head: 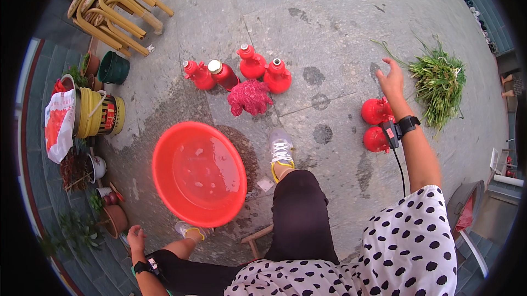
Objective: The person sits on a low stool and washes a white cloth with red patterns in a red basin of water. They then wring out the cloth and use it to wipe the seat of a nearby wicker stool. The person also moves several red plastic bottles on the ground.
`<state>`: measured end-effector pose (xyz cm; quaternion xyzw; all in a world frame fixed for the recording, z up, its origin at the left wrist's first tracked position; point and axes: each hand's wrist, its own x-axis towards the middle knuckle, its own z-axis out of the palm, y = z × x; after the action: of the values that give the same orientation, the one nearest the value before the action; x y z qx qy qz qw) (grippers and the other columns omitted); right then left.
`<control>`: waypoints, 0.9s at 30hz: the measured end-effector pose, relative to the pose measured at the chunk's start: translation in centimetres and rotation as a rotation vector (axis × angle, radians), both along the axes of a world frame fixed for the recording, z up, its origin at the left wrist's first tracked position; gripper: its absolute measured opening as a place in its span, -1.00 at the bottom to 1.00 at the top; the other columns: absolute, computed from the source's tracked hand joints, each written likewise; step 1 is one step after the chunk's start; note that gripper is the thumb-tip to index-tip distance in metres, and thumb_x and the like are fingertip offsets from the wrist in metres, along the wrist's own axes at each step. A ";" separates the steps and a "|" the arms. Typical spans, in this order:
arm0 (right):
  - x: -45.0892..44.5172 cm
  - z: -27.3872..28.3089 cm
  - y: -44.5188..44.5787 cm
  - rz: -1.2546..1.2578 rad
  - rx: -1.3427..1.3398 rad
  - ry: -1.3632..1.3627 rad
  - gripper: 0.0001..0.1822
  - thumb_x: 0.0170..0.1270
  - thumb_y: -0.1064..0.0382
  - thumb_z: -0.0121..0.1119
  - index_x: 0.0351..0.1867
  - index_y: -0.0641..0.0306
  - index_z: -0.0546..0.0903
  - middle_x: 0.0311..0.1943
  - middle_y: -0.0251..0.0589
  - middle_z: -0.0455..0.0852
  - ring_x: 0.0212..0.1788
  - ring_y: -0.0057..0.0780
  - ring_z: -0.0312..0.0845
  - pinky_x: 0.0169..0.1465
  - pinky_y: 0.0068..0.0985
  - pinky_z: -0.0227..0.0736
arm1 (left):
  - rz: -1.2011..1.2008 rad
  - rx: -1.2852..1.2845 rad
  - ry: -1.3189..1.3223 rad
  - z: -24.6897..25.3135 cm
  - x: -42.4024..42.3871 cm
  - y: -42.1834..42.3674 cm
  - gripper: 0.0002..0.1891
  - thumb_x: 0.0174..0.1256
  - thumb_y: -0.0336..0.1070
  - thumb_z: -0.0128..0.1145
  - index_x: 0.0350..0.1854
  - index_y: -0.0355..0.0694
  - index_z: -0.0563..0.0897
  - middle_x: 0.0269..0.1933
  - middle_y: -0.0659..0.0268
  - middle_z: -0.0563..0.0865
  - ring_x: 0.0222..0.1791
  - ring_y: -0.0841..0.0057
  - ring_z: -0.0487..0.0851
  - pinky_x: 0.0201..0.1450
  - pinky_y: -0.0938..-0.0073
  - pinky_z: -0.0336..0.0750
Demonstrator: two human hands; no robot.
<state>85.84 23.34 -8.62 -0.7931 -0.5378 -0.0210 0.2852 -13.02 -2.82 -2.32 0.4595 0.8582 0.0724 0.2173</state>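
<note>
My right hand (391,78) reaches out to the right, fingers apart and empty, between two red thermos flasks (375,110) and a heap of green leafy vegetables (439,82). Part of those flasks is hidden by my forearm and a wrist device. Low at the left, my left hand (136,239) is over the floor near a potted plant, fingers slightly curled, and nothing shows in it. A red plastic basin (197,172) of water stands between my feet. Beyond it several red flasks (252,63) stand grouped, one with a pale lid, beside a crumpled dark pink cloth (250,97).
Stacked chairs (119,12) are at the upper left. Below them along the wall are a green pot (114,68), a yellow bucket (101,112) with a plastic bag, and a clay pot (114,220). A wooden stool (258,236) is partly under me. A metal tub (465,205) stands at the right.
</note>
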 end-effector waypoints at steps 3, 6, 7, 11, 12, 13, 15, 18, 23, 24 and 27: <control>-8.7 -2.2 4.9 0.253 -0.222 0.377 -0.48 -0.02 0.19 0.42 0.04 0.17 0.57 -0.02 -0.04 0.70 0.08 -0.16 0.61 0.11 -0.33 0.49 | 0.029 -0.025 -0.020 -0.2 -0.7 0.2 -0.81 0.26 -0.49 0.13 -0.08 -0.29 0.60 -0.22 0.26 0.63 -0.51 0.53 0.67 -0.50 0.56 0.49; -17.1 -4.4 7.9 0.389 -0.235 0.324 -0.25 -0.08 0.19 0.48 0.22 0.10 0.43 0.04 0.08 0.61 0.10 -0.01 0.55 0.13 -0.24 0.48 | 0.098 -0.082 -0.109 0.5 1.0 1.7 -0.79 0.29 -0.48 0.12 -0.04 -0.24 0.57 -0.22 0.32 0.62 -0.52 0.57 0.66 -0.58 0.59 0.43; -19.3 -5.2 9.0 0.393 -0.266 0.371 -0.18 -0.11 0.21 0.50 0.27 0.06 0.38 0.07 0.12 0.55 0.13 0.06 0.49 0.18 -0.21 0.45 | 0.088 -0.081 -0.124 0.8 0.7 1.5 -0.79 0.31 -0.47 0.10 -0.03 -0.22 0.56 -0.24 0.33 0.62 -0.52 0.60 0.65 -0.61 0.60 0.39; -25.7 -7.5 12.1 0.435 -0.221 0.342 -0.10 -0.19 0.27 0.52 0.30 0.09 0.37 0.13 0.10 0.51 0.16 0.06 0.45 0.22 -0.21 0.42 | 0.153 -0.080 -0.160 -0.6 -0.1 -0.2 -0.82 0.33 -0.49 0.06 -0.04 -0.25 0.54 -0.27 0.33 0.62 -0.58 0.62 0.58 -0.62 0.59 0.37; -26.7 -7.4 12.5 0.441 -0.253 0.344 -0.16 -0.19 0.27 0.51 0.25 0.11 0.41 0.10 0.09 0.54 0.12 0.07 0.49 0.18 -0.21 0.45 | 0.136 -0.086 -0.156 -0.4 -1.6 -1.4 -0.82 0.34 -0.47 0.06 -0.05 -0.26 0.55 -0.28 0.33 0.62 -0.59 0.61 0.59 -0.62 0.59 0.39; -27.6 -7.3 12.7 0.458 -0.282 0.353 -0.22 -0.19 0.28 0.50 0.20 0.13 0.45 0.07 0.09 0.56 0.07 0.08 0.52 0.14 -0.20 0.48 | 0.127 -0.087 -0.144 0.0 -4.1 -3.0 -0.83 0.34 -0.46 0.06 -0.05 -0.27 0.56 -0.30 0.34 0.62 -0.59 0.60 0.59 -0.61 0.59 0.42; -26.7 -8.3 13.3 0.442 -0.307 0.237 -0.34 -0.19 0.29 0.48 0.07 0.18 0.51 -0.03 0.08 0.61 0.01 0.05 0.56 0.07 -0.21 0.51 | 0.090 -0.096 -0.147 -0.9 -4.9 -1.3 -0.81 0.35 -0.41 0.08 -0.04 -0.30 0.57 -0.29 0.32 0.63 -0.54 0.57 0.60 -0.54 0.56 0.47; -24.1 -8.9 13.0 0.450 -0.272 0.166 -0.48 -0.19 0.29 0.45 -0.09 0.23 0.56 -0.20 0.06 0.68 -0.08 0.01 0.61 -0.02 -0.22 0.54 | 0.068 -0.117 -0.154 -0.5 -1.8 0.3 -0.73 0.34 -0.32 0.14 0.01 -0.34 0.60 -0.23 0.27 0.67 -0.38 0.53 0.61 -0.36 0.49 0.54; -19.3 -8.3 11.2 0.310 -0.201 0.256 -0.52 -0.25 0.24 0.46 -0.18 0.24 0.59 -0.37 0.02 0.71 -0.22 -0.04 0.67 -0.11 -0.26 0.57 | 0.042 -0.128 -0.097 0.8 -0.4 -0.8 -0.68 0.34 -0.27 0.19 0.04 -0.37 0.62 -0.19 0.23 0.70 -0.27 0.50 0.62 -0.25 0.45 0.58; -17.9 -8.1 10.9 0.258 -0.187 0.254 -0.51 -0.26 0.21 0.47 -0.19 0.23 0.60 -0.38 0.02 0.72 -0.24 -0.04 0.67 -0.12 -0.26 0.57 | 0.025 -0.124 -0.093 0.7 -1.1 -1.5 -0.68 0.34 -0.27 0.19 0.04 -0.37 0.62 -0.19 0.23 0.70 -0.27 0.50 0.62 -0.25 0.44 0.58; -11.1 -6.9 8.7 0.089 -0.216 0.241 -0.52 -0.28 0.16 0.48 -0.22 0.21 0.65 -0.34 0.03 0.73 -0.20 -0.04 0.68 -0.09 -0.25 0.58 | -0.104 -0.134 -0.050 -0.1 -1.5 0.6 -0.68 0.34 -0.28 0.19 0.04 -0.37 0.62 -0.19 0.22 0.70 -0.27 0.50 0.62 -0.26 0.44 0.58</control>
<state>74.73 32.08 -15.53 -0.7913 -0.5333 0.1449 0.2615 -14.54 -2.23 -2.39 0.4857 0.8304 0.0148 0.2725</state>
